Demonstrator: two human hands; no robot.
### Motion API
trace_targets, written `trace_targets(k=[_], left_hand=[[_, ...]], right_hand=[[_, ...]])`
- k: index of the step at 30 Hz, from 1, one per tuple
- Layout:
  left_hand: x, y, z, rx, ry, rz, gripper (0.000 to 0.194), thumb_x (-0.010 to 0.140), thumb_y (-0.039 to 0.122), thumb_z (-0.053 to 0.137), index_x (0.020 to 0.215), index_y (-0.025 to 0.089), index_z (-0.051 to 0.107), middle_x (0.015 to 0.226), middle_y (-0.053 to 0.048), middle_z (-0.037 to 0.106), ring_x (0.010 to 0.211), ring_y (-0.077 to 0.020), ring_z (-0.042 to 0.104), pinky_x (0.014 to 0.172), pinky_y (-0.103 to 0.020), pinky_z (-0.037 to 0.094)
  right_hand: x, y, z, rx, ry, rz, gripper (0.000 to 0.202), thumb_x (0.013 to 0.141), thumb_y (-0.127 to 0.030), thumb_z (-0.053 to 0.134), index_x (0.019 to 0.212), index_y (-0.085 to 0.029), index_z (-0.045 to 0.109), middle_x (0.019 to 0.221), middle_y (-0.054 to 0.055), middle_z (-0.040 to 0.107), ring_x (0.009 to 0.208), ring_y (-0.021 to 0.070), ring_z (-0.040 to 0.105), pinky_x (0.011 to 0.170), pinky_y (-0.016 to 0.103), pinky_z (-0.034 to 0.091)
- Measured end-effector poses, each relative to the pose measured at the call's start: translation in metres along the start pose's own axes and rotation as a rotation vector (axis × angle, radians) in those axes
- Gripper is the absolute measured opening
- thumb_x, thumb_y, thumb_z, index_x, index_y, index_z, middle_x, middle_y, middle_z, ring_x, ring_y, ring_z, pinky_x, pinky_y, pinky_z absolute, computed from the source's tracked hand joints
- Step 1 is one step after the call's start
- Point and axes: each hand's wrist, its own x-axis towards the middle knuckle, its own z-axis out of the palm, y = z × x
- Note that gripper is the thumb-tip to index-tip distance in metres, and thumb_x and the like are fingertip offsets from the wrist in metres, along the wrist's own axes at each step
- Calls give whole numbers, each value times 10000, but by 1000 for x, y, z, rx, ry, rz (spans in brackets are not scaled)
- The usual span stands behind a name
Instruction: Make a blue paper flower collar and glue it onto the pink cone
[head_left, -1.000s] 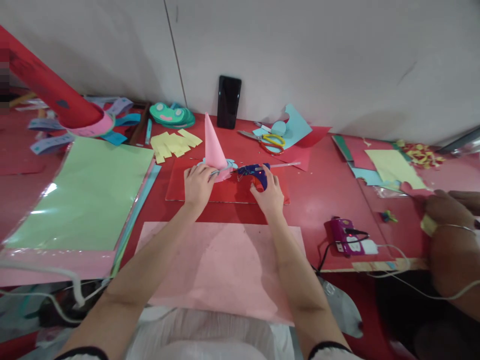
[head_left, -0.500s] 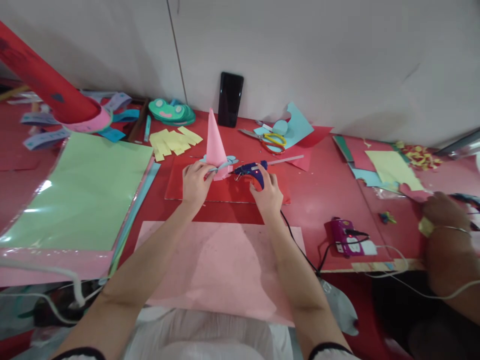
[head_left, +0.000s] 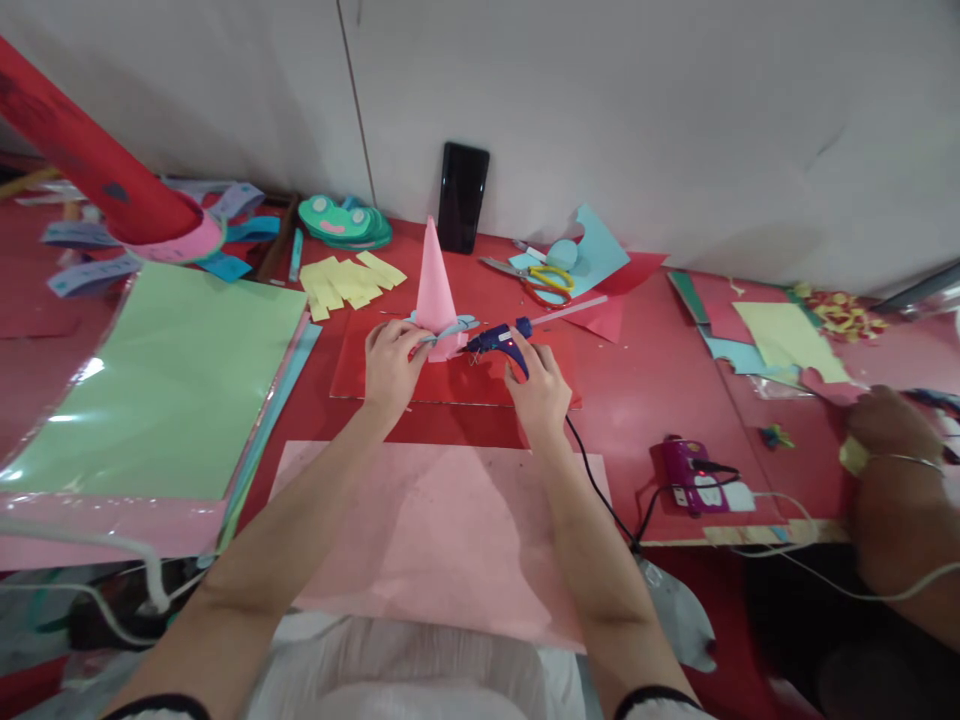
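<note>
A pink paper cone stands upright with light-blue paper cut-outs around its lower part. My left hand is closed at its left side, pinching the cone by the blue paper near the base. In my right hand is a dark-blue hot glue gun, its small red light on. The nozzle points left at the base of the cone, but I cannot tell whether it touches. A clear glue stick sticks out of the gun's back. Under the cone lies a red board.
Scissors and paper scraps lie behind the glue gun. A phone leans on the wall. Yellow strips and green frog cut-outs are at left. A purple power adapter and a co-worker's hand are at right.
The cone sits slightly further right in the picture. My right hand has shifted a little to the right on the glue gun's handle, and the gun is tilted slightly more. Both grips continue.
</note>
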Motion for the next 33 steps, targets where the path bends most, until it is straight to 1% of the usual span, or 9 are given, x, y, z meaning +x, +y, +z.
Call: trace_targets(k=[5,9,13,17,26,33], left_hand=[[0,0,-2,-6,-5,4,91,820,159,639,820,246,667,874,-7,651,921,-191,612,950,-389,413],[0,0,-3,-18,-29,-15,94,828,166,629,834,253,665,905,-4,666,949,-192,613,964,-391,411],[1,0,-5,-45,-56,-25,93,845,182,608,841,254,666,929,-6,682,946,-187,619,1012,-402,383],[1,0,-6,-50,-74,-38,107,852,184,592,843,264,663,945,0,691,955,-186,621,1046,-414,356],[1,2,-10,-55,-69,-47,109,855,189,589,840,269,661,967,11,700,988,-177,623,1095,-427,305],[3,-1,-12,-70,-80,-37,120,851,172,588,862,271,654,991,17,713,1015,-182,632,1124,-463,256]], right_hand=[[0,1,0,5,5,0,567,840,-200,512,1376,-368,439,1058,28,618,899,159,599,586,214,467],[0,2,0,-8,24,34,563,839,-192,505,1368,-373,448,1084,28,616,921,163,598,588,222,474],[1,2,-1,-15,26,64,538,840,-204,505,1349,-374,470,1096,24,613,931,168,600,565,225,462],[1,2,-2,-25,27,60,563,829,-194,509,1361,-373,457,1096,30,620,935,175,601,568,228,470],[0,2,-1,-33,25,39,523,847,-178,491,1339,-357,487,1105,25,620,964,168,603,592,227,475],[1,3,1,-5,68,99,504,846,-211,502,1329,-353,498,1094,33,613,917,169,616,564,224,460]])
